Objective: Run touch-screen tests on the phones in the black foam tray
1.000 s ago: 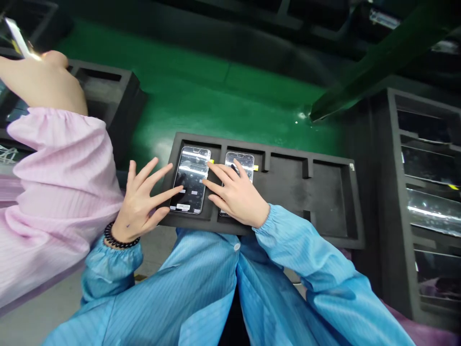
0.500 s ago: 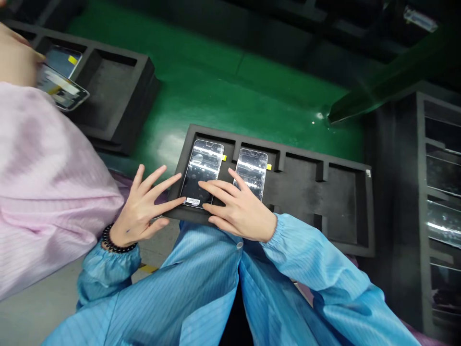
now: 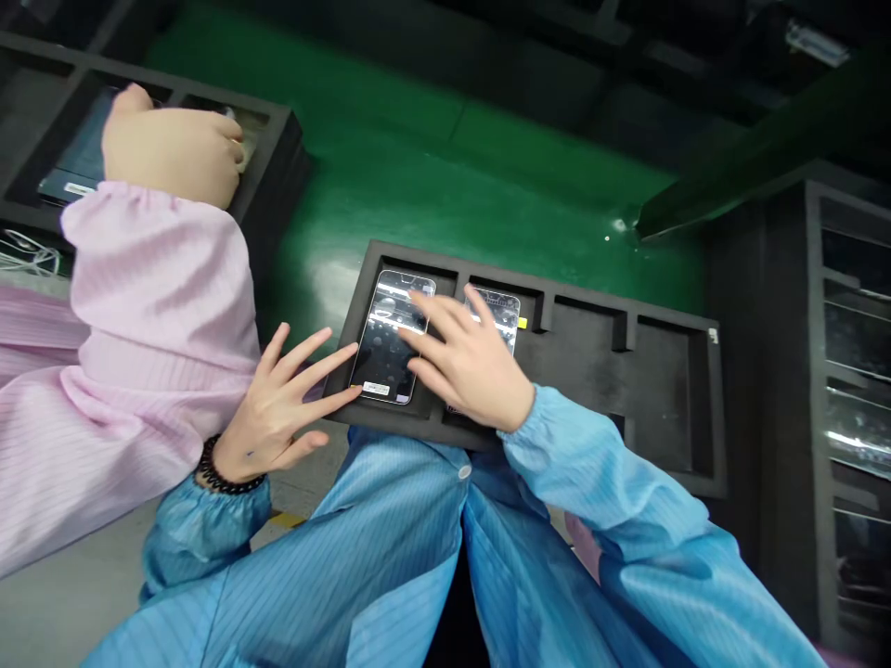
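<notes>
In 1 tray (image 3: 581,390) lie 2 screens (image 3: 386,348) (image 3: 505,306), left grip (image 3: 271,413) and right grip (image 3: 473,366) spread, empty.

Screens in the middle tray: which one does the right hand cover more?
The right screen, largely behind the right hand; the left screen is mostly visible.

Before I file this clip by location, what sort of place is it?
Probably an electronics workshop: glossy black rectangular phone-like screens lie in a black foam-like compartmented tray, and the pale pink striped sleeve and light blue striped sleeve look like work uniforms.
</notes>
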A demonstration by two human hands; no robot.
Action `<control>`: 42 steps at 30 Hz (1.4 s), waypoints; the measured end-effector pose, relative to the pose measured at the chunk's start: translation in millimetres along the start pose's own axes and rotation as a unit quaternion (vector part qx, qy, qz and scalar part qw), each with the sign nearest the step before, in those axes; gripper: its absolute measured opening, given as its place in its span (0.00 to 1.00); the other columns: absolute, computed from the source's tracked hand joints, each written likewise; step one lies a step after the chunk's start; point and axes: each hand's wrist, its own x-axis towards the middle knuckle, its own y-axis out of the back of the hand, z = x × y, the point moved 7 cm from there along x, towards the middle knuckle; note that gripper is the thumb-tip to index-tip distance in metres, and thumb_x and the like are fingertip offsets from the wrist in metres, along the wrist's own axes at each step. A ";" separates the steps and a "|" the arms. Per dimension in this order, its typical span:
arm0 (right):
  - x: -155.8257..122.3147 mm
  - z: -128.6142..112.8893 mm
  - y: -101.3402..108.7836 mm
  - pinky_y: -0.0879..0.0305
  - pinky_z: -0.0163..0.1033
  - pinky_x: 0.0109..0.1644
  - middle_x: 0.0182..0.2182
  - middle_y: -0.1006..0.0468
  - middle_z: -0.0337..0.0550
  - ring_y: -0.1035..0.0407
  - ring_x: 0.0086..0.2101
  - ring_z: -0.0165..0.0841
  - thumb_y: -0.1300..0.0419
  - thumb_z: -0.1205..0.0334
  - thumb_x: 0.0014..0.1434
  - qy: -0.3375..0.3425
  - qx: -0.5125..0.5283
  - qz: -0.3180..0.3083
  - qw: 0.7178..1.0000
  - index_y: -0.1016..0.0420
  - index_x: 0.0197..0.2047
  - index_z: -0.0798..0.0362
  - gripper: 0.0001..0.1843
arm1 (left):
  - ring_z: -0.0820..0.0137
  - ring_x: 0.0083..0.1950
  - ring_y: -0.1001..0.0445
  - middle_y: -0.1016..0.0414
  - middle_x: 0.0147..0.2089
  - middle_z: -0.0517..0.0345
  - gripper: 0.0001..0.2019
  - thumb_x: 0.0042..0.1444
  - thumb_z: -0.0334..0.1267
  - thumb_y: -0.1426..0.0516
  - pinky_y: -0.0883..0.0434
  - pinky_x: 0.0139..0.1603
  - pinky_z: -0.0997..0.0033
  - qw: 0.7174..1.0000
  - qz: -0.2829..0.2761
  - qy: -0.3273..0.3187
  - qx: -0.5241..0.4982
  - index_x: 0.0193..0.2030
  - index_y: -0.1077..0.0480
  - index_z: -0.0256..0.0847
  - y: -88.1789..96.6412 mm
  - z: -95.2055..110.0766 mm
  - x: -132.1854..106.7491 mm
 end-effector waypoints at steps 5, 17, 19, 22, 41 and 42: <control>13.5 35.7 1.5 0.53 0.68 0.72 0.72 0.43 0.59 0.42 0.67 0.50 0.50 0.54 0.73 -0.109 -0.038 -0.014 0.993 0.30 0.65 0.55 0.24 | 0.52 0.79 0.50 0.54 0.80 0.65 0.31 0.68 0.61 0.68 0.58 0.78 0.34 1.000 0.026 0.013 -0.011 0.72 0.43 0.63 5.1 -0.3 9.4; 5.4 38.9 -2.4 0.54 0.69 0.72 0.73 0.44 0.60 0.43 0.68 0.50 0.52 0.53 0.73 -0.118 -0.034 -0.010 0.992 0.33 0.66 0.55 0.25 | 0.45 0.76 0.46 0.47 0.78 0.59 0.34 0.64 0.67 0.66 0.58 0.77 0.30 0.999 0.022 0.014 -0.030 0.69 0.37 0.61 -3.7 15.6 13.0; 3.3 37.7 5.9 0.56 0.68 0.73 0.73 0.43 0.58 0.44 0.68 0.49 0.52 0.53 0.73 -0.129 -0.031 0.011 0.991 0.34 0.67 0.54 0.25 | 0.46 0.77 0.47 0.46 0.78 0.61 0.35 0.63 0.69 0.65 0.58 0.77 0.31 0.999 0.002 0.024 -0.028 0.68 0.37 0.62 -5.0 15.5 12.3; -7.5 32.3 27.2 0.59 0.66 0.75 0.73 0.43 0.53 0.45 0.69 0.48 0.54 0.53 0.73 -0.144 -0.031 0.048 0.988 0.34 0.67 0.51 0.24 | 0.46 0.77 0.48 0.44 0.77 0.57 0.36 0.62 0.70 0.65 0.60 0.77 0.30 0.999 -0.020 0.018 -0.038 0.68 0.36 0.62 -13.0 19.3 15.3; -73.4 60.8 39.0 0.50 0.67 0.72 0.66 0.31 0.52 0.38 0.64 0.47 0.52 0.55 0.73 -0.173 -0.037 0.037 0.984 0.19 0.51 0.50 0.21 | 0.45 0.81 0.62 0.57 0.80 0.55 0.32 0.69 0.60 0.67 0.66 0.76 0.29 0.991 0.037 0.120 -0.038 0.69 0.36 0.55 -14.4 -21.5 74.9; -68.4 63.5 38.0 0.51 0.67 0.72 0.66 0.31 0.53 0.38 0.64 0.48 0.52 0.55 0.73 -0.172 -0.044 0.032 0.984 0.19 0.51 0.50 0.21 | 0.45 0.81 0.63 0.58 0.80 0.55 0.31 0.69 0.59 0.66 0.67 0.76 0.29 0.991 0.030 0.123 -0.033 0.69 0.36 0.54 -15.7 -25.4 83.7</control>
